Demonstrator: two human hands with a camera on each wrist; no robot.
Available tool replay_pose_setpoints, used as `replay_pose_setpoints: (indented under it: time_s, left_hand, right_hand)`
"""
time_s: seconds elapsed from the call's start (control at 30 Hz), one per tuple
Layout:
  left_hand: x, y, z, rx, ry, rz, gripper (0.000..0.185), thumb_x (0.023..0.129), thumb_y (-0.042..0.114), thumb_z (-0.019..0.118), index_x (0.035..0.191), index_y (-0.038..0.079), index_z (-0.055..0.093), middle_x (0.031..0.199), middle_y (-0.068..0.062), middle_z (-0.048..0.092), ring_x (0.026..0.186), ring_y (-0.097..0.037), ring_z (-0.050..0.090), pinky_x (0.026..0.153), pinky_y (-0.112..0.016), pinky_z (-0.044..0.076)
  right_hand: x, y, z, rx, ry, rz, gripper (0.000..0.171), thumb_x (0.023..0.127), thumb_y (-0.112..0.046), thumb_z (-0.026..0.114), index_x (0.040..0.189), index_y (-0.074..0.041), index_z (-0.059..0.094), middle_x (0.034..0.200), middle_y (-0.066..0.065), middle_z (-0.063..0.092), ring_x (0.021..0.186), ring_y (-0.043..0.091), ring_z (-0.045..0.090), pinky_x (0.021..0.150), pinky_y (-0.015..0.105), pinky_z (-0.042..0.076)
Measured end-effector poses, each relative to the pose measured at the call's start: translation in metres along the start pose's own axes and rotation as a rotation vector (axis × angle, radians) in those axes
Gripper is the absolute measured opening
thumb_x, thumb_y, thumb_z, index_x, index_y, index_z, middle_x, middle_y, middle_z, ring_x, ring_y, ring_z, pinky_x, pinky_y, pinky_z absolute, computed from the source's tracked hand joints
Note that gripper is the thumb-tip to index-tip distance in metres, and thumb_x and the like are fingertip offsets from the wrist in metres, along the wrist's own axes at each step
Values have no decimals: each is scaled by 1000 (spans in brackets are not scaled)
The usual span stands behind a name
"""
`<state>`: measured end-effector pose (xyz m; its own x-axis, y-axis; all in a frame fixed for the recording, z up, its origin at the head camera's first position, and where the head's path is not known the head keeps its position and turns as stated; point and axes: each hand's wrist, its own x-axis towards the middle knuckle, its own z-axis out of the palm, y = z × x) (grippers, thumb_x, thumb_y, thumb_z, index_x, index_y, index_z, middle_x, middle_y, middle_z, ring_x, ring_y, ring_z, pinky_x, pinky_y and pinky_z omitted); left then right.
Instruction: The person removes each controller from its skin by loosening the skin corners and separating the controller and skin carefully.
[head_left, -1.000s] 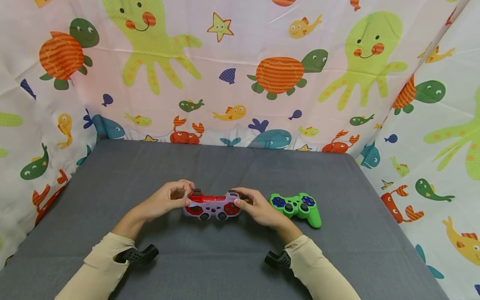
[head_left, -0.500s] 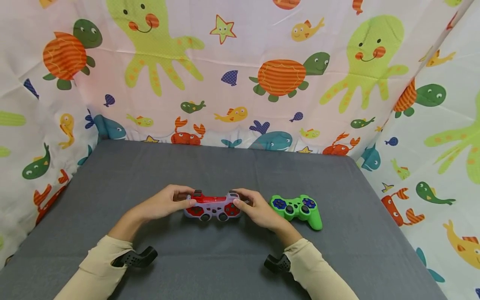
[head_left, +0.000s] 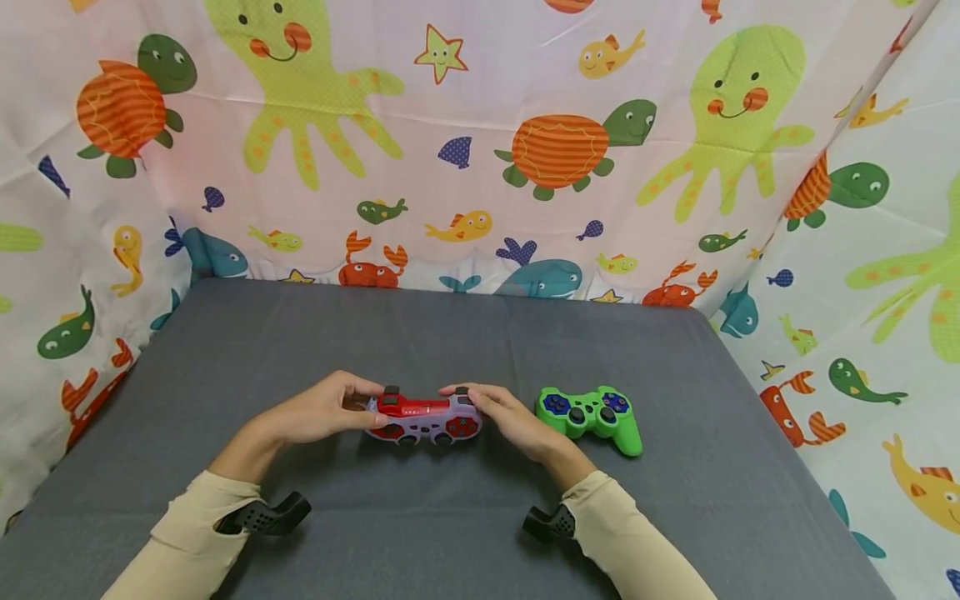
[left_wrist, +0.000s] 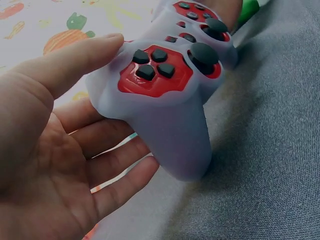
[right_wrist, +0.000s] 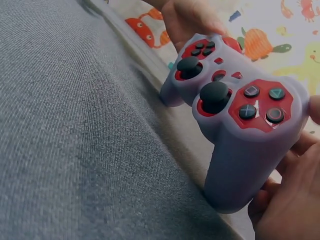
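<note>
Head only: I'm seeing the green controller (head_left: pixel 590 413) beside my right hand (head_left: pixel 512 422)
Controllers: two
Fingers: I'm curling left hand (head_left: pixel 324 408) and right round the red controller (head_left: pixel 423 414)

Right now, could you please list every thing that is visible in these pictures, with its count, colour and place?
red game controller in a translucent pale silicone cover: 1, red and pale lilac with black buttons, middle of the table, held at both ends.
green game controller with blue button pads: 1, green, on the table beside the right hand.
grey cloth-covered table: 1, grey, under everything.
sea-animal printed fabric backdrop: white with coloured animals, behind and at both sides.
black wrist mounts: 2, black, at the sleeves.
left hand: grips the controller's left end.
right hand: grips its right end.
</note>
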<state>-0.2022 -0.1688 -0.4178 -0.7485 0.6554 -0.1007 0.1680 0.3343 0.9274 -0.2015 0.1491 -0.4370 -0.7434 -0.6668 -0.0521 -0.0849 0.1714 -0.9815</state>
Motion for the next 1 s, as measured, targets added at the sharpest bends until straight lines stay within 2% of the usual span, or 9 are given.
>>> replay_pose_setpoints:
  time_s: [0.13,0.23,0.43,0.57,0.7,0.87,1.0]
  left_hand:
    - [1,2,1,5,-16,4,42,95,25,71,128,-1,67,111,-15,74,95,-20,69,86,-29,54]
    - [1,3,2,18,-20,12,39,95,24,71,126,1,69,111,-14,74,93,-20,69,84,-29,54]
    - [-2,4,3,45,-12,40,42,96,25,71,127,-3,67,112,-14,74,94,-16,70,85,-26,55]
    - [-3,4,3,75,-5,45,46,96,26,70,130,-4,65,113,-13,74,97,-16,69,86,-24,55]
    - [-3,5,3,112,-4,52,45,97,28,69,130,-3,65,113,-11,74,99,-16,68,87,-24,54]
    - [-3,5,4,141,-14,68,39,99,28,66,128,3,65,110,-6,73,97,-15,67,87,-25,53]
    - [-2,4,4,145,-23,83,37,100,28,65,128,5,65,109,-5,73,96,-14,67,87,-24,53]
  right_hand:
    - [1,2,0,36,-22,5,51,110,-35,31,147,-7,52,156,13,47,141,25,42,119,37,31]
    - [2,3,0,51,-27,9,51,108,-34,32,146,-6,53,155,12,48,140,24,42,119,39,29]
    - [3,2,2,77,-27,14,52,108,-33,32,143,-2,55,150,16,51,133,18,46,119,42,28]
    - [3,0,3,68,-40,42,55,110,-36,26,144,-4,54,147,17,55,130,17,51,119,41,30]
    - [3,-1,3,21,-28,50,55,112,-38,24,141,-4,56,136,13,62,121,14,55,112,34,38]
    - [4,2,3,-2,1,-12,50,112,-34,28,128,4,56,113,1,60,107,11,54,97,28,44]
    - [5,4,2,29,-14,-12,45,112,-33,30,125,2,56,111,-3,60,107,12,54,95,27,44]
